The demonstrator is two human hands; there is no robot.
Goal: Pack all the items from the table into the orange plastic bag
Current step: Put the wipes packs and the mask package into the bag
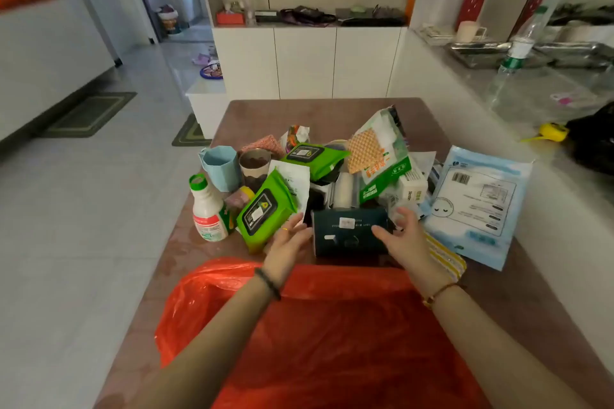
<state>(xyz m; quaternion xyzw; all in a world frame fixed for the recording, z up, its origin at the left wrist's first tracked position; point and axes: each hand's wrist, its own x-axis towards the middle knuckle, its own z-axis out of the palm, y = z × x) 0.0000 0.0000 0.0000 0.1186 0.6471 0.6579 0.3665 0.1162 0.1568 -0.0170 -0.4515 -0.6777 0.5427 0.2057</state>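
The orange plastic bag (pixel 332 335) lies spread over the near end of the brown table (pixel 252 113), under my forearms. Just beyond it rests a dark green tissue pack (pixel 349 236). My left hand (pixel 287 242) is at its left end with fingers apart. My right hand (pixel 403 236) is at its right end, fingers spread and lying over the pack's edge. Neither hand is closed around it. Behind it is a pile: two green wipe packs (pixel 264 211) (pixel 314 156), a white bottle with a green cap (pixel 207 209), a blue cup (pixel 221 166) and a green-and-white cloth pack (pixel 382 149).
A large pale blue packet (pixel 478 202) lies at the table's right side, and a striped yellow pouch (pixel 445 257) sits by my right wrist. A grey counter (pixel 538 156) with a yellow tape measure (pixel 553 133) runs along the right. Tiled floor lies to the left.
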